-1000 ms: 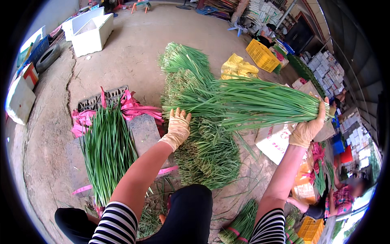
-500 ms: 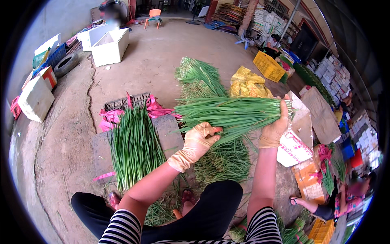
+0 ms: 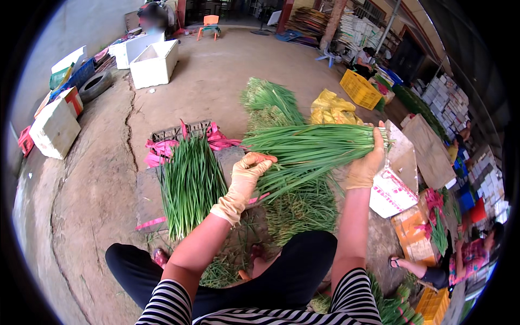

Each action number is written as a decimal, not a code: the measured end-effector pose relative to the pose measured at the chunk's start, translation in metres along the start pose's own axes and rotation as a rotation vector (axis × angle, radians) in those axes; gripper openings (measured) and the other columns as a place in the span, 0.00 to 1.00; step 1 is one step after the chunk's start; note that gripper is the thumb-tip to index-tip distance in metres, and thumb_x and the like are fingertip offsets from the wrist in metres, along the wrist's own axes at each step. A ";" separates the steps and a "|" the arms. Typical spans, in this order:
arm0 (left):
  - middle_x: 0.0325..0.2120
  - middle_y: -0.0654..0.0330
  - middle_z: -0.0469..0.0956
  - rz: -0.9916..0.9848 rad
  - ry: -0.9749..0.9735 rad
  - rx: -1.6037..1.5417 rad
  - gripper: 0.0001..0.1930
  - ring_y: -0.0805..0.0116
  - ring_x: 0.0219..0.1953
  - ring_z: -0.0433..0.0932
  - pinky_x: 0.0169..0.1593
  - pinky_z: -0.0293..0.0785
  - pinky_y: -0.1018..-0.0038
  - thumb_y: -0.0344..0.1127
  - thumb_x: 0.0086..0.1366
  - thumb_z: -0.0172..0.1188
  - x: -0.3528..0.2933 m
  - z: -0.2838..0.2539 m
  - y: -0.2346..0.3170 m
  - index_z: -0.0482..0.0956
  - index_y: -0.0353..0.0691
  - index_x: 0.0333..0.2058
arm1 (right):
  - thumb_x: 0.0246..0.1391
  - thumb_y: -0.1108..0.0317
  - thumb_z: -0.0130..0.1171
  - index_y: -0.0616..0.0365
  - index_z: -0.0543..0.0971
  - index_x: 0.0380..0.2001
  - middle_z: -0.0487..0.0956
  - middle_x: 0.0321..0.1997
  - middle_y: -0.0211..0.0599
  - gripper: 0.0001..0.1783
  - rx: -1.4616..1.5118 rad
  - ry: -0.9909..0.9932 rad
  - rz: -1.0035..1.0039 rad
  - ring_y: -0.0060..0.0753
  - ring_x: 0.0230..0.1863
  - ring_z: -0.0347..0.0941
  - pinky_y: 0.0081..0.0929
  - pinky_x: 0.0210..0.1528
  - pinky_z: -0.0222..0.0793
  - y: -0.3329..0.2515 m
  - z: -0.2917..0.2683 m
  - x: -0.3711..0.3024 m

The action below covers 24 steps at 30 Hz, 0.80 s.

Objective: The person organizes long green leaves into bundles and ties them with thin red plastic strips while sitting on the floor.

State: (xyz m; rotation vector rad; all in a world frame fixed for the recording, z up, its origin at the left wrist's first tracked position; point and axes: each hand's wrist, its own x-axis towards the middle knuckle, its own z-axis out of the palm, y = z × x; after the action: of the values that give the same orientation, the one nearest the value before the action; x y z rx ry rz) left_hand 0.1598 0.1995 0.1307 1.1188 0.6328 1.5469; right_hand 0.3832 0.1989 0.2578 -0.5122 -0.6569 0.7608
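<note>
My gloved right hand [image 3: 366, 165] is closed round the pale stem end of a bunch of green garlic chives [image 3: 311, 143], held level with its leaf tips to the left. At those tips, my gloved left hand [image 3: 244, 181] pinches what looks like a thin chive leaf, its fingertips showing orange. Below and left lies a pile of sorted chives [image 3: 192, 187] on a flat board [image 3: 149, 189], with pink strips under it. Beneath the held bunch is a heap of loose greens [image 3: 300, 214], and farther off stands another chive heap [image 3: 271, 103].
A yellow sack [image 3: 333, 108] and a yellow crate [image 3: 360, 89] stand beyond, white foam boxes [image 3: 154, 65] at far left. Cardboard boxes [image 3: 414, 233] are on the right, near a seated person [image 3: 468, 260]. Chive trimmings [image 3: 222, 273] lie between my feet.
My left hand has drawn back to the left, away from the bunch's middle, toward the leaf tips. My right hand keeps its hold on the stems. The view has shifted slightly.
</note>
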 end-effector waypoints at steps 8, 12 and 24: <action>0.27 0.63 0.75 -0.201 0.435 -0.454 0.10 0.67 0.29 0.74 0.40 0.72 0.71 0.39 0.64 0.49 -0.013 -0.066 -0.019 0.73 0.39 0.33 | 0.54 0.68 0.50 0.53 0.69 0.45 0.74 0.32 0.34 0.14 0.084 -0.018 -0.017 0.36 0.39 0.73 0.35 0.45 0.70 -0.007 -0.021 0.015; 0.14 0.69 0.63 -0.084 0.525 -0.445 0.12 0.76 0.16 0.61 0.22 0.61 0.78 0.43 0.64 0.51 -0.023 -0.098 -0.018 0.72 0.41 0.30 | 0.54 0.67 0.50 0.53 0.68 0.45 0.75 0.31 0.35 0.14 0.084 0.006 -0.026 0.37 0.40 0.73 0.34 0.46 0.70 -0.007 -0.023 0.018; 0.24 0.71 0.76 -0.218 -0.005 0.173 0.07 0.84 0.26 0.67 0.34 0.65 0.85 0.29 0.56 0.60 -0.041 0.002 -0.050 0.81 0.38 0.35 | 0.54 0.66 0.51 0.52 0.68 0.48 0.74 0.36 0.31 0.17 0.049 -0.005 0.016 0.32 0.39 0.72 0.30 0.43 0.69 -0.007 -0.006 -0.005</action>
State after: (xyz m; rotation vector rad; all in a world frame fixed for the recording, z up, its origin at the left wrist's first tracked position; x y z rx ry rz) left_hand 0.1831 0.1749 0.0753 1.1407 0.8696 1.3216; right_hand 0.3874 0.1895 0.2561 -0.4713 -0.6383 0.7920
